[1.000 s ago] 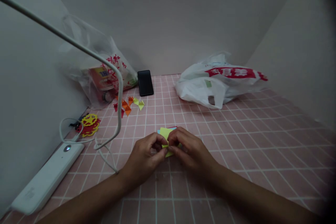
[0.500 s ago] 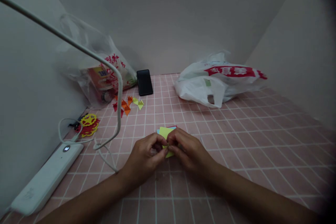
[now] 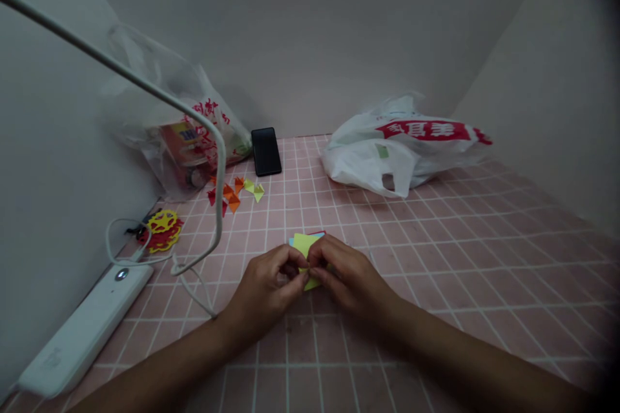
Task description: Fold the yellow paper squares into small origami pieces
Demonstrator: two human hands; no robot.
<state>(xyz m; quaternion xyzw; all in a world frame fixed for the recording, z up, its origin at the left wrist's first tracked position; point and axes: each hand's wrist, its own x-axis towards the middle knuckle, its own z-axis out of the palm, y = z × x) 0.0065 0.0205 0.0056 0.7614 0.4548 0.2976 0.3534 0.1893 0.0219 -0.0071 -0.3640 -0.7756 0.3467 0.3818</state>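
Head view shows both hands meeting over a yellow paper sheet. The left hand and the right hand each have thumb and forefinger bent into a narrow pinch, and the tips meet. Between them they seem to hold a small piece of paper, though most of it is covered.

The sheet lies under and between the hands, its longer visible direction running away from the person. Both hands are close to it, but the right one is nearer and covers its right side. A blue sheet and a red edge show from beneath, just beyond the fingers.

Farther forward of the left hand lie orange folded papers and pale yellow folded papers.

How the small piece is folded, I cannot tell. The sheet's middle is hidden by fingers, and the light is dim. Both forearms are cut off below.
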